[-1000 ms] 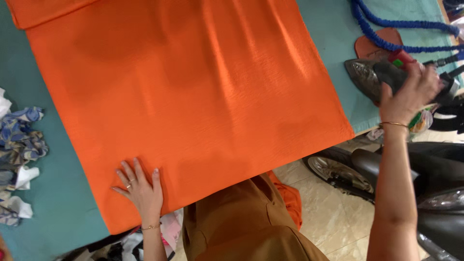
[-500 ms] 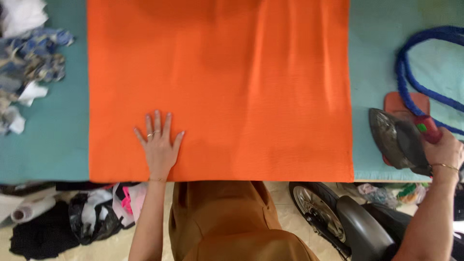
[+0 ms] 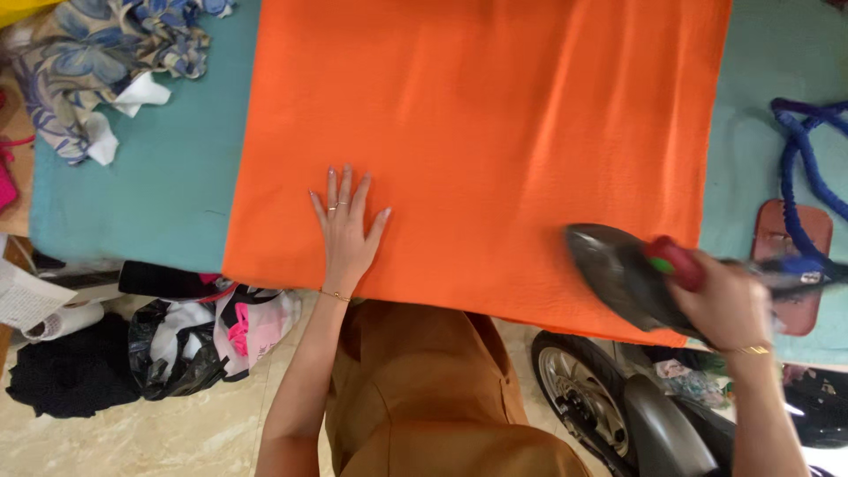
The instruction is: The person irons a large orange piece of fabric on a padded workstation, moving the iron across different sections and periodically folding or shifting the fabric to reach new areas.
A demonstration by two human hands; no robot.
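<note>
Orange cloth [image 3: 495,132], teal table cover [image 3: 150,194], blue floral fabric [image 3: 97,53], blue cord [image 3: 799,168].

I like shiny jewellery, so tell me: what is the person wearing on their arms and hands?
Both arms are bare, with no sleeves showing. The left hand has thin rings on two fingers, light polished nails, and a fine gold chain bracelet at the wrist. The right hand has a slim gold bangle around its wrist. No gloves or watch can be seen.

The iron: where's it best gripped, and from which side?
Grip the iron by its handle, from the right and above, as the right hand does: the handle sits on top, away from the dark soleplate that faces the orange cloth.
</note>
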